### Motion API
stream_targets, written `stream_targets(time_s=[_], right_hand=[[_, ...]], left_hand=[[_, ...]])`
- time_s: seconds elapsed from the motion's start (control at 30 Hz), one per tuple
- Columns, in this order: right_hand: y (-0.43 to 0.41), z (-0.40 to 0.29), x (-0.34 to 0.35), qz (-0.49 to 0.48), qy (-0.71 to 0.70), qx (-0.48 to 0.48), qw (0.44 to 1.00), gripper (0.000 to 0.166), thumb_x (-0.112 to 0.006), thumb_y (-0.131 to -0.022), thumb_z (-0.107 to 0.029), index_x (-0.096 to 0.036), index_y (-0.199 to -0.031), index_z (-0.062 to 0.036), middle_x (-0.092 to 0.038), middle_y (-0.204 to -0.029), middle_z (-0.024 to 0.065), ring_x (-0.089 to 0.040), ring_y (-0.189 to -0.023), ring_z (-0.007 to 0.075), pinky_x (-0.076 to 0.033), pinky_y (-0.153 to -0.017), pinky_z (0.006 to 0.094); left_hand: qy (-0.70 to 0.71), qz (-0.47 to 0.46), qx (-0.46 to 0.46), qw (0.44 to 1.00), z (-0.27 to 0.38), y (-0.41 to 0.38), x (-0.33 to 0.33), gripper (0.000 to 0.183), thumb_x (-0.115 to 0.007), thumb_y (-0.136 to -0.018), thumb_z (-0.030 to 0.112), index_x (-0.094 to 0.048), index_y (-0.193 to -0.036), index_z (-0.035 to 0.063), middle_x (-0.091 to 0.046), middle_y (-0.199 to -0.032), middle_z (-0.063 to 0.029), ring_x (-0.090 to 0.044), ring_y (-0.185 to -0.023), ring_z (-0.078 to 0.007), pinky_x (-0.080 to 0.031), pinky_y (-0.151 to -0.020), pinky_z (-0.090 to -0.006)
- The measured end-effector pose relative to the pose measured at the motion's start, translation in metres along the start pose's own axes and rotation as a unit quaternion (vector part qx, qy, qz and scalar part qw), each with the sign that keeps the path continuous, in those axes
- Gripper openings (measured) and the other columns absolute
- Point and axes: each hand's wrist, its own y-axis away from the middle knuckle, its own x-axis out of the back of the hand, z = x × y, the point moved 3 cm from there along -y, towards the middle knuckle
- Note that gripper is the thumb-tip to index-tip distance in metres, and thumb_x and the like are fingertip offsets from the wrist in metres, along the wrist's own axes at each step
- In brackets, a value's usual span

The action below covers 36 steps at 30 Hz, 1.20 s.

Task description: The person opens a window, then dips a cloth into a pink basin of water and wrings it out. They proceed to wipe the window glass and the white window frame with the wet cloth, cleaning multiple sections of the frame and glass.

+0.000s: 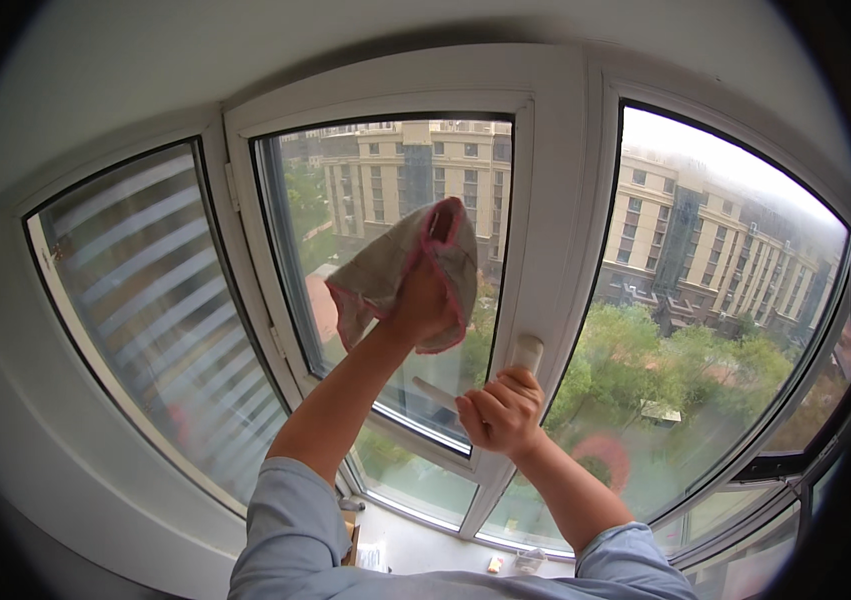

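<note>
My left hand [423,300] is raised to the middle window pane [388,172], holding a grey cleaning cloth [388,255] with a pink stitched edge. The cloth drapes around the fingers and hides most of them. It lies in front of the glass; whether all of it touches cannot be told. Lower and to the right, my right hand [506,411] is closed around the white window handle [436,392]. The handle's lever sticks out leftward past my fist, and its base [529,351] sits on the white sash frame [545,225].
A side pane [162,300] at left shows a striped blind. To the right is another large pane [680,360], with buildings and trees beyond. On the white sill [433,544] below lie a brown box [352,541], a clear plastic container [530,559] and a small yellowish item [496,564].
</note>
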Motion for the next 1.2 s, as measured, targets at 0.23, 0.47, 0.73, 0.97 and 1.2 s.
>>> stream_targets(time_s=[0.23,0.47,0.73,0.97,1.2], right_hand=[[0.003,0.033,0.001,0.021,0.006,-0.015,1.000,0.017,-0.065,-0.065,-0.006,-0.052,-0.054,-0.0100,-0.041,-0.047,0.0015,-0.043,-0.043,0.0191,-0.044,-0.061,0.0308],[0.008,0.059,0.001,0.011,-0.005,-0.021,1.000,0.012,-0.062,-0.066,-0.006,-0.057,-0.056,-0.0098,-0.043,-0.048,0.0007,-0.043,-0.042,0.0190,-0.046,-0.062,0.0327],[0.013,0.059,-0.005,0.016,0.002,-0.028,0.999,0.013,-0.062,-0.068,-0.008,-0.058,-0.056,-0.0099,-0.045,-0.049,0.0002,-0.042,-0.042,0.0179,-0.046,-0.062,0.0332],[0.014,0.057,-0.005,0.026,0.007,-0.029,0.999,0.017,-0.060,-0.072,-0.012,-0.057,-0.056,-0.0092,-0.045,-0.047,0.0006,-0.042,-0.042,0.0183,-0.045,-0.063,0.0344],[0.014,0.050,-0.005,0.018,0.017,-0.042,0.999,0.021,-0.056,-0.074,-0.011,-0.051,-0.054,-0.0080,-0.048,-0.048,0.0040,-0.043,-0.043,0.0206,-0.045,-0.065,0.0379]], left_hand=[[-0.050,-0.061,-0.051,0.996,0.042,-0.074,0.006,0.076,-0.057,-0.078,0.021,-0.029,-0.146,0.0016,-0.035,-0.146,-0.0216,-0.035,-0.133,-0.0392,-0.027,-0.113,-0.0443],[0.011,-0.020,0.007,1.000,-0.017,-0.087,-0.006,0.079,-0.059,-0.081,0.026,-0.023,-0.151,0.0138,-0.033,-0.145,-0.0235,-0.036,-0.131,-0.0438,-0.033,-0.109,-0.0473],[-0.048,0.050,0.073,0.995,-0.142,-0.049,0.035,0.060,-0.044,-0.086,0.014,-0.031,-0.141,-0.0068,-0.031,-0.147,-0.0284,-0.026,-0.138,-0.0424,-0.020,-0.116,-0.0419],[0.029,0.203,0.220,0.954,-0.221,-0.013,0.107,0.052,-0.039,-0.093,0.017,-0.031,-0.139,-0.0082,-0.038,-0.142,-0.0272,-0.036,-0.134,-0.0364,-0.027,-0.112,-0.0416],[-0.270,0.018,0.356,0.894,-0.259,0.099,0.065,0.054,-0.040,-0.092,0.028,-0.041,-0.133,-0.0067,-0.043,-0.138,-0.0276,-0.037,-0.131,-0.0404,-0.025,-0.112,-0.0461]])
